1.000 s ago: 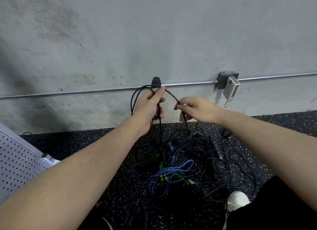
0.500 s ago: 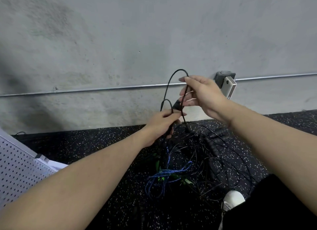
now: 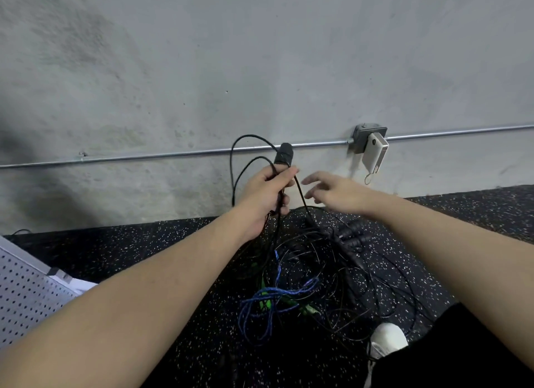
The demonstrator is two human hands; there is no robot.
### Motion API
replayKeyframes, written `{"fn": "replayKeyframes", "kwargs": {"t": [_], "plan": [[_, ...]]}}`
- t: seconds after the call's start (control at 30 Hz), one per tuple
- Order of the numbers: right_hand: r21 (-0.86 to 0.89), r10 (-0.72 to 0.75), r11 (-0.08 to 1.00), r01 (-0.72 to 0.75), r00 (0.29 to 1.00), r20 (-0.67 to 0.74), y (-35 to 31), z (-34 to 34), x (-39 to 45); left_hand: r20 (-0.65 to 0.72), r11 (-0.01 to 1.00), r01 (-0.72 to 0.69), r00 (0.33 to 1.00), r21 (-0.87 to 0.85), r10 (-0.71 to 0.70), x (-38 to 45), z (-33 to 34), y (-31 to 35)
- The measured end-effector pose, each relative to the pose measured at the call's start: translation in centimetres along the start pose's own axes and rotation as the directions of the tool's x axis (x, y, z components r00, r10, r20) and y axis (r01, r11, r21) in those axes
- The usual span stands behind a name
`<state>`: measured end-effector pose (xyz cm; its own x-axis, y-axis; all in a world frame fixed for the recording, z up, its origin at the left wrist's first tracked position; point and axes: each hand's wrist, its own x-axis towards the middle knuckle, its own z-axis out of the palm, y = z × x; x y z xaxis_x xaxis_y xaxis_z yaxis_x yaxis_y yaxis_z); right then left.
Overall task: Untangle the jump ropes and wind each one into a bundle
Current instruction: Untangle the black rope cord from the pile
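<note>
Curled tight, the left hand [image 3: 267, 195] had its grip clamped on a black jump-rope handle [image 3: 283, 155], whose rounded matte tip stood up above the fingers. Thin black cord [image 3: 241, 162] arched out of that fist in two smooth loops to its left and hung back down toward the floor. Just beside it, the right hand [image 3: 336, 194] hovered with fingers spread and relaxed, its grip apart and holding nothing, close to the cord running down from the handle but not clearly touching it.

Nearest the person, a white rounded shoe toe [image 3: 387, 340] showed on the dark rubber floor [image 3: 144, 251], which was speckled with pale flecks. Above it lay the tangle of jump ropes [image 3: 332, 272]: many wiry black strands in overlapping circles, a braided blue rope [image 3: 274, 296] bent in loose folds, and bits of green among them. Ribbed black handles [image 3: 354, 237] lay at the far edge of the heap. A white perforated panel [image 3: 26, 295] sat at the left.

Beyond stood a rough grey concrete wall [image 3: 260, 69], crossed by a slim metal conduit [image 3: 159, 155] leading to a grey box [image 3: 361, 136] with a pale rectangular device [image 3: 375, 153] hanging from it.
</note>
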<state>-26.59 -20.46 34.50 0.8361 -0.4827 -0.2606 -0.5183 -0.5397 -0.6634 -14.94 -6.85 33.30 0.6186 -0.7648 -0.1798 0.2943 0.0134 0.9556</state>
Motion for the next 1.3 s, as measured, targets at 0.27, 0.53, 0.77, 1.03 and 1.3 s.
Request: {"fn": "replayKeyframes", "kwargs": {"t": [0.27,0.53,0.77,1.03,1.3], "plan": [[-0.188,-0.205,0.963,0.191,0.977,-0.055,0.4,-0.4,-0.1,-0.034,0.985,0.013,0.999,-0.175,-0.019,0.3,-0.6,1.3],[0.207,-0.186,0.949,0.24,0.951,-0.248,-1.7,-0.6,0.2,-0.036,0.991,-0.035,0.999,0.127,0.04,0.2,-0.6,-0.6],[0.429,-0.141,0.862,0.27,0.941,-0.308,-2.8,-0.9,0.1,0.18,0.891,-0.018,0.981,0.453,-0.072,-0.2,0.7,-2.9],[0.754,0.042,0.61,0.242,0.941,-0.336,-2.4,-2.3,-0.3,0.097,0.919,-0.061,0.995,0.391,0.025,0.5,2.3,-2.6],[0.465,0.082,0.885,0.028,0.973,-0.215,1.9,-2.7,-0.1,0.049,0.987,0.002,0.999,0.162,-0.01,0.8,3.6,-1.4]]}}
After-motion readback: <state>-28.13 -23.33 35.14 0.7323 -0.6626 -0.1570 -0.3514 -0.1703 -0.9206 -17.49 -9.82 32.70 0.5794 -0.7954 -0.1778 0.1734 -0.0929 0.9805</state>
